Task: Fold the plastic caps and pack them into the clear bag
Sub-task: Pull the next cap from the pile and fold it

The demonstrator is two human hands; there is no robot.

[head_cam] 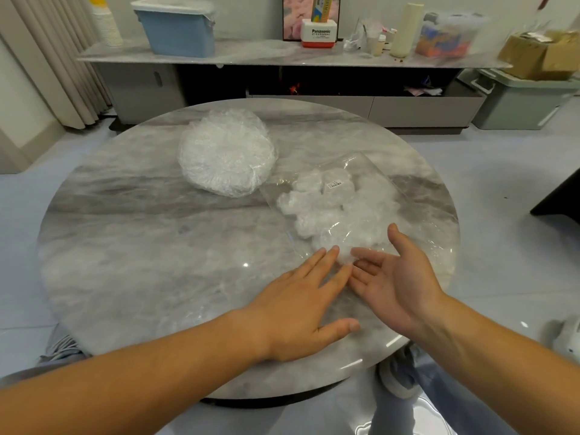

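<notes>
Person's left hand (301, 306) flat, palm down, fingers straight on near edge of clear bag (370, 171); right hand (398, 284) palm up beside it, fingers loose, gripping nothing. Folded caps (320, 202) inside bag, bare table (125, 246) left of bag, unfolded cap stack (226, 152) beyond-left

Both hands (301, 304) open at clear bag (339, 208) mouth.

At one o'clock a wrapped package (445, 36) on the shelf (251, 54) is smeared by blur. The cardboard box (539, 54) at two o'clock runs off the edge. The label (335, 184) on the clear bag (373, 171) is too small to read.
</notes>
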